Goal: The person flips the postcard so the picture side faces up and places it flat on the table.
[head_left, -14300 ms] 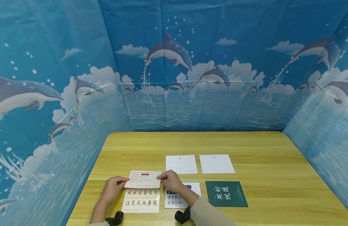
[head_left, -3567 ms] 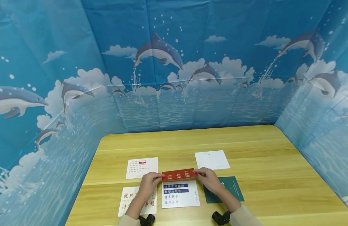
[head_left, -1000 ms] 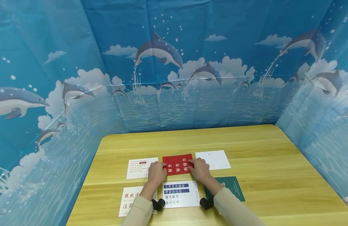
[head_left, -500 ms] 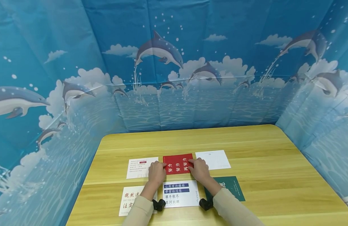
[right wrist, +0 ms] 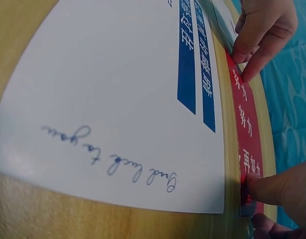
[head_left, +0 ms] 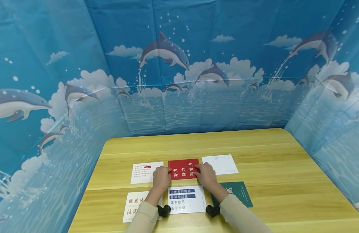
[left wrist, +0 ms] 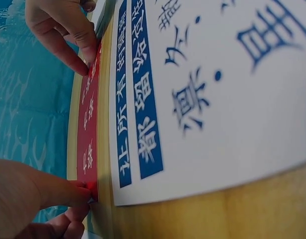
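A red card (head_left: 183, 169) with white characters lies flat on the table, in the middle of the back row. My left hand (head_left: 162, 177) pinches its left edge, thumb on top. On the right edge, my right hand (head_left: 206, 175) pinches it the same way; in the right wrist view the thumb (right wrist: 267, 189) presses on the red face while the other fingers curl by the edge. Just in front lies a white card with blue bands (head_left: 186, 204). A white card with small print (head_left: 143, 173) is left of the red one, a blank white card (head_left: 224, 164) right.
In the front row, a cream card with red characters (head_left: 133, 207) is partly hidden by the left sleeve, and a green card (head_left: 240, 194) by the right forearm. The wooden table (head_left: 272, 161) meets a dolphin-print curtain (head_left: 179, 113) at the back.
Earlier both hands held the small-print card at left; later they held the red card tilted up. It has come down flat where a white card lay. Over the last second, hardly anything moves.
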Tool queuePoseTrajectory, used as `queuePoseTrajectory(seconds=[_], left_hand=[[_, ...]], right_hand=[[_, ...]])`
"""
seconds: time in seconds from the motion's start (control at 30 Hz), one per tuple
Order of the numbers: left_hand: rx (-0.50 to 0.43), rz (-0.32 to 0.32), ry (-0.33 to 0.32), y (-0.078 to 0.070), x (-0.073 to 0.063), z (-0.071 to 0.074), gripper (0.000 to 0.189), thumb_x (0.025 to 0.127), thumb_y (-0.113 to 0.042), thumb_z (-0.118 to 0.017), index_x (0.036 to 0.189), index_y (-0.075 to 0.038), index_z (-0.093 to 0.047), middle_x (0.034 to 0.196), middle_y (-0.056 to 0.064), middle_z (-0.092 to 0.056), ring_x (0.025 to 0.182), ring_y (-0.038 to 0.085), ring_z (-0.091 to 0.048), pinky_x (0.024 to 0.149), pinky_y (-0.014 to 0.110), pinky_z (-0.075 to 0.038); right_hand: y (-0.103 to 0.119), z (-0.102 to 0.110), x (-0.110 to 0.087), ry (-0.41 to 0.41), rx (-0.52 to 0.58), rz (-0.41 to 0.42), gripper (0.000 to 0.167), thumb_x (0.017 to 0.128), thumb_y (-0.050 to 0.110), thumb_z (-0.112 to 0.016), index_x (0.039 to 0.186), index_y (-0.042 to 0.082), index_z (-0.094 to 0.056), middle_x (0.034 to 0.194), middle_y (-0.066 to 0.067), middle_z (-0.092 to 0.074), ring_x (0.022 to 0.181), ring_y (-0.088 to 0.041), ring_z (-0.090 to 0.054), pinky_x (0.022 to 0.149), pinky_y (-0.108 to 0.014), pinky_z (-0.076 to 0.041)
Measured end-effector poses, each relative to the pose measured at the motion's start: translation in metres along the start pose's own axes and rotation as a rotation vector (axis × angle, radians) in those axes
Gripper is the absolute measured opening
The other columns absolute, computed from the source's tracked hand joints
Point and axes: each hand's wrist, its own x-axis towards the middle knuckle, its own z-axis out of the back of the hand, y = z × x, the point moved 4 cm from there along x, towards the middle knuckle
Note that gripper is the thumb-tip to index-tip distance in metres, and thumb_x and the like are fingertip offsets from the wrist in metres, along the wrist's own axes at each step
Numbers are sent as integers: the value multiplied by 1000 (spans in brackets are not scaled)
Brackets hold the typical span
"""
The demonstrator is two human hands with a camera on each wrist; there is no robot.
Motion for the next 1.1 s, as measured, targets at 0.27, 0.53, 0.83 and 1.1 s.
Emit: queuePoseTrajectory(seconds=[0.27, 0.53, 0.83, 1.1], left_hand=[[6, -11, -16, -3, 1, -1, 23, 77, 0, -64, 99, -3, -71, 83, 8, -61, 74, 22, -51, 66, 35, -41], [-153, -75, -158, -23, 2, 2, 28, 77, 1, -63, 105, -1, -68, 87, 8, -62, 79, 22, -56, 69, 35, -47], [-559, -4, 60, -53, 14, -15, 31, 87, 1, -54, 116, 10, -57, 97, 14, -63, 81, 16, -56, 67, 24, -48], [-556, -41, 121, -79, 20, -38, 31, 87, 0, -54, 115, 11, -57, 99, 15, -63, 78, 12, -55, 66, 23, -48]], right_hand=[[-4, -2, 1, -10, 40, 25, 40, 78, 19, -73, 113, 3, -65, 85, -8, -53, 75, -19, -46, 64, -31, -44], [-13, 6, 0, -42, 134, 86, 41, 76, 18, -75, 112, 1, -64, 86, -8, -56, 73, -17, -47, 63, -31, -42], [-51, 40, 1, -128, 248, 45, 35, 78, 10, -72, 109, -4, -63, 89, -12, -61, 79, -25, -56, 68, -39, -48], [-99, 73, -6, -183, 249, -23, 35, 82, 14, -68, 109, -7, -61, 89, -17, -61, 79, -29, -55, 67, -39, -48]])
